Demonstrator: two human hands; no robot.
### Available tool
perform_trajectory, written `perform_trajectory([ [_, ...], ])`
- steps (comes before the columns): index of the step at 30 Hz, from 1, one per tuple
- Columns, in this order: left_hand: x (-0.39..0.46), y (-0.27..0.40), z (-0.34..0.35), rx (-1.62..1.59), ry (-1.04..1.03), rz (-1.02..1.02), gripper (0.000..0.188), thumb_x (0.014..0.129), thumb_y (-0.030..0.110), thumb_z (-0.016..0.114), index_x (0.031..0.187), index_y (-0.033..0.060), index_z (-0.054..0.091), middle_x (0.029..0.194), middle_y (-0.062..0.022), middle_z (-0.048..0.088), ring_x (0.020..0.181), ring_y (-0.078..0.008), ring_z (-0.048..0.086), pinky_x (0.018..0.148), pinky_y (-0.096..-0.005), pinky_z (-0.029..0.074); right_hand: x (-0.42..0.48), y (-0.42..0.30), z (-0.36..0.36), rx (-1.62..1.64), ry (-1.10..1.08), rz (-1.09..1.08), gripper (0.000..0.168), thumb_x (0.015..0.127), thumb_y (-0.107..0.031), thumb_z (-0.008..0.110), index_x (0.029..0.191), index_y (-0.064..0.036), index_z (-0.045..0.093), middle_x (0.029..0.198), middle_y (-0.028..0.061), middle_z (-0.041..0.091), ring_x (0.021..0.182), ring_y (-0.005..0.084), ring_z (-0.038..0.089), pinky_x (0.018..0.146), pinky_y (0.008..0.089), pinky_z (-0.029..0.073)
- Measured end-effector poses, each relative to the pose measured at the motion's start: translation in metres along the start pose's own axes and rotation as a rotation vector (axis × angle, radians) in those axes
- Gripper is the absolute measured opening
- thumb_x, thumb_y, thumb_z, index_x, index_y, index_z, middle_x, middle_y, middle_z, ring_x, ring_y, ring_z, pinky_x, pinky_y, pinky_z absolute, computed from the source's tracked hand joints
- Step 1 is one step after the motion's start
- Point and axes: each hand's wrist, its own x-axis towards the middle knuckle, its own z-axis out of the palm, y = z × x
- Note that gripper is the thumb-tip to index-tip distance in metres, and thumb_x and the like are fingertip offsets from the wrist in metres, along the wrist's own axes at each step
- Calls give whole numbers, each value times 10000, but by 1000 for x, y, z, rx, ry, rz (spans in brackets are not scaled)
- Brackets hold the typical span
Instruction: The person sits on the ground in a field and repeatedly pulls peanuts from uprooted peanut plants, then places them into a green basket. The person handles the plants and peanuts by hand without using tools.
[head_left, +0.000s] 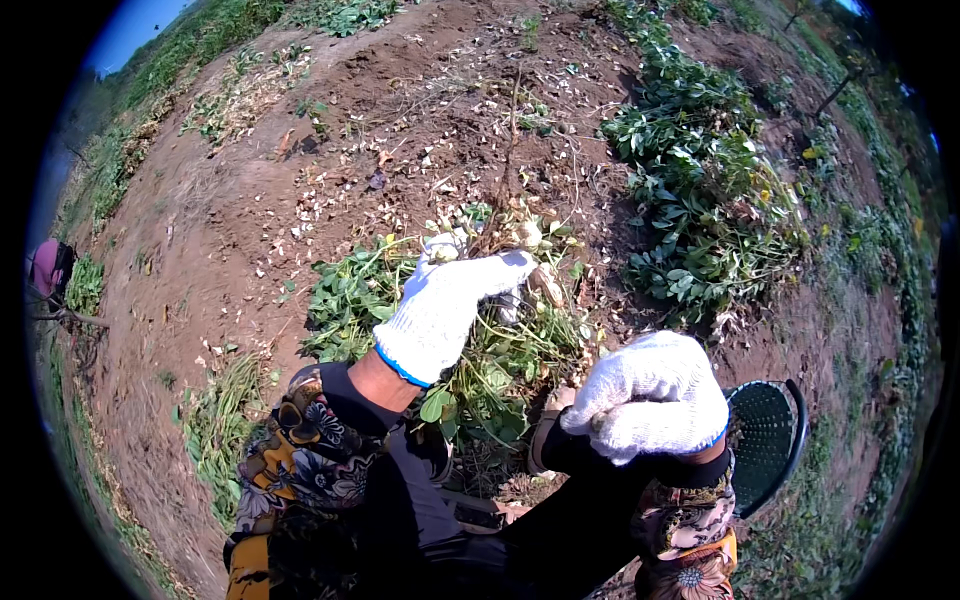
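My left hand (450, 307), in a white knitted glove with a blue cuff edge, grips an uprooted peanut plant (517, 345) by its root end. Pale peanut pods (546, 283) cluster around the fingers, and the thin brown roots point away from me. Leafy stems spread below the hand, between my feet. Over my right knee, my right hand (652, 401) is gloved the same way, with its fingers curled in and the thumb against them. Whether pods are inside it is hidden. Just beyond that wrist stands a dark green perforated plastic basket (765, 439), partly covered by my arm.
A large heap of peanut plants (705, 187) lies ahead on the right. More pulled stems (221, 427) are on the ground at left. Dry leaf bits litter the brown soil (360, 172). A pink and black object (51, 270) shows at the far left.
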Motion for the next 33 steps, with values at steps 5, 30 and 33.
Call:
perform_trajectory([
  [5, 22, 7, -12, -744, 213, -279, 284, 983, 185, 515, 1127, -37, 616, 927, -119, 672, 815, -235, 683, 762, -387, 576, -4, 21, -4, 581, 302, -273, 139, 825, -55, 635, 906, 57, 617, 917, 222, 661, 677, 259, 683, 498, 295, 564],
  [30, 1, 31, 15, 207, -153, 117, 331, 955, 50, 476, 1262, -17, 579, 1242, -144, 627, 1167, -225, 596, 999, -320, 472, 22, 35, 9, -644, 624, -161, 224, 939, -246, 574, 849, -53, 644, 654, 128, 601, 567, 292, 604, 528, 369, 464],
  [33, 1, 33, 16, 119, -105, 35, 336, 919, 2, 477, 1227, -8, 611, 1215, -153, 642, 1148, -240, 609, 991, -328, 477, 15, 19, 10, -207, 521, 57, 231, 936, -241, 596, 850, -36, 658, 613, 46, 604, 502, 146, 560, 481, 294, 431],
])
